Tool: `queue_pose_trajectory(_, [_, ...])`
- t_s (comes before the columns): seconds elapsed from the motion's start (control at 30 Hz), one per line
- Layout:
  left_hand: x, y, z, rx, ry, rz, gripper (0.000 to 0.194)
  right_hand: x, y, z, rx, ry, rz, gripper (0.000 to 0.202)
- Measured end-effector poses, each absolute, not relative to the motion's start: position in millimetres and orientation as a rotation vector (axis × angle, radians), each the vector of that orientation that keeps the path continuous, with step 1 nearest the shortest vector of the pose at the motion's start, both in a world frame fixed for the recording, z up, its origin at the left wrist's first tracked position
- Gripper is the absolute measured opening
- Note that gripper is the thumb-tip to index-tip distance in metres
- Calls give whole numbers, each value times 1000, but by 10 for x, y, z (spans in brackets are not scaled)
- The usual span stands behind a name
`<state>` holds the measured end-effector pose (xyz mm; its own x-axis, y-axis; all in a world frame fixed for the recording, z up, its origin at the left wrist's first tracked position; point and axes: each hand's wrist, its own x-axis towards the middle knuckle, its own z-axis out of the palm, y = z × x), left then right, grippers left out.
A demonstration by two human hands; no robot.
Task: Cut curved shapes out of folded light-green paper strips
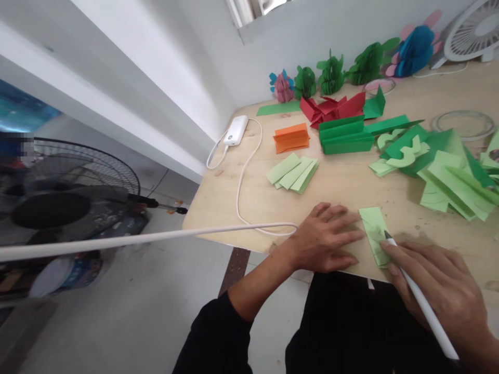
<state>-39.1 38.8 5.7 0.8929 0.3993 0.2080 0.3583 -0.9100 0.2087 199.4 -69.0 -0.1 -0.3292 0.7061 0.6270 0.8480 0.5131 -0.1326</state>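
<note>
A light green paper strip (pixel 371 223) lies near the table's front edge, with faint lines on it. My right hand (pixel 442 280) grips a white pencil (pixel 423 306), whose dark tip is over the strip's right edge. That hand's fingers partly cover the strip's lower right side. Palm down on the wood, my left hand (pixel 325 238) has its fingers stretched out, the fingertips at or just beside the strip's left edge. Beyond it lie several light green strips (pixel 294 172) in a loose fan.
Folded orange paper (pixel 291 138), green paper (pixel 345 136) and red paper (pixel 331 109) lie farther back. Light green cut pieces (pixel 454 179) are heaped right. Paper figures (pixel 331 75) line the wall. A white cable (pixel 239 192) runs from a power bank (pixel 236 130) across the table (pixel 218 202).
</note>
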Motion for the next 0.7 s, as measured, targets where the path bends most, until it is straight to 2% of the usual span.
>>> queue_pose_trajectory(0.3, [-387, 382, 53, 2913, 585, 391, 57, 1971, -696, 8, -1295, -2077, -245, 40])
queue_pose_trajectory(0.53, [-381, 373, 61, 2924, 603, 357, 58, 1994, -669, 15, -1238, -2123, -306, 33])
queue_pose_trajectory(0.7, [-379, 373, 68, 2926, 600, 329, 59, 1992, -669, 8, -1251, -2105, -305, 52])
